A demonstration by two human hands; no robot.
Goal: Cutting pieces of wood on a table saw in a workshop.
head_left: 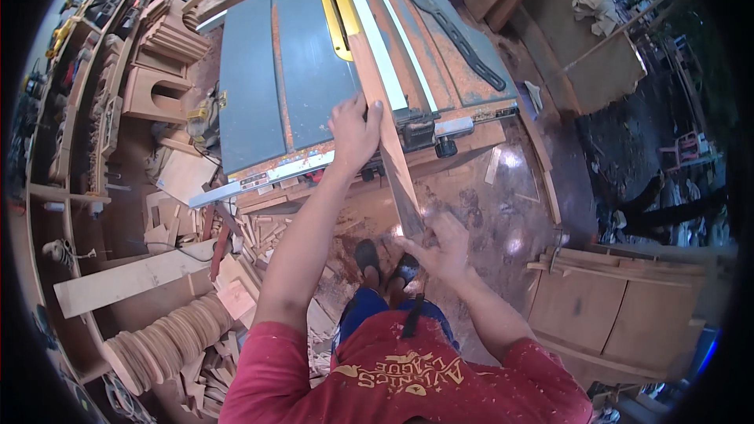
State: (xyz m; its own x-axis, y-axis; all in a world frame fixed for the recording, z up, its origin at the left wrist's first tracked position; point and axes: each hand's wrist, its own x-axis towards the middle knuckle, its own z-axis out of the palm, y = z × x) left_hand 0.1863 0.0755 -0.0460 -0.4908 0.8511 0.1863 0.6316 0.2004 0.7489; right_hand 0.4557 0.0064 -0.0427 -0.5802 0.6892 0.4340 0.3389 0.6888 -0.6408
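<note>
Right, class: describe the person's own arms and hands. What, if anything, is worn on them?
The left hand and right hand are ungloved, and no watch or band shows at either wrist. Both forearms are bare. The left sleeve and right sleeve are short and red, with small pale flecks scattered over them.
</note>
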